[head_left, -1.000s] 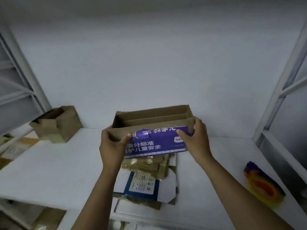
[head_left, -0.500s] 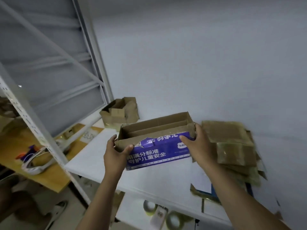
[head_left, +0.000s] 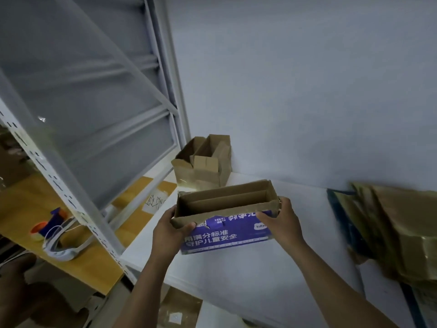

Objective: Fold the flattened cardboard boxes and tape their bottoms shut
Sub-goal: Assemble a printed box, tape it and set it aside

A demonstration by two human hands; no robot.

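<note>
Left hand (head_left: pixel 169 235) and right hand (head_left: pixel 281 223) grip the box (head_left: pixel 224 236) over a white shelf (head_left: pixel 260 282) (blurred stack (head_left: pixel 402 221), perhaps cardboard).

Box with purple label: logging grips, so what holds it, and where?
Left hand grips the left end of the box, right hand the right end.
</note>
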